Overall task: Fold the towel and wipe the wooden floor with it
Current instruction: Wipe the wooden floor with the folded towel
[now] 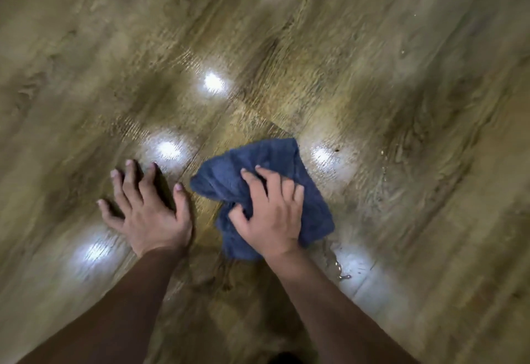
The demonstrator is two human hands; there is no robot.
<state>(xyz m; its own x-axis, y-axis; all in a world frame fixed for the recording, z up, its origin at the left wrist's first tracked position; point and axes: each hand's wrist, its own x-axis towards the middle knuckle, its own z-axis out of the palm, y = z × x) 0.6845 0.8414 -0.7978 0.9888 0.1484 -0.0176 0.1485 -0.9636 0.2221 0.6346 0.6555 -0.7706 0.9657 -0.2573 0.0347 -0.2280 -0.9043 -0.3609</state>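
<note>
Blue terry towel (pixel 275 160): middle hidden under right hand (pixel 269 214).
Brown wooden plank floor (pixel 372 48): grain smeared by blur.
Forearms: cut off at bottom edge.

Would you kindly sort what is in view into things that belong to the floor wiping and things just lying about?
Job:
towel
floor
right hand, gripping the towel
left hand, flat on the floor

Lying about:
nothing else visible, only water drops beside the towel
</note>
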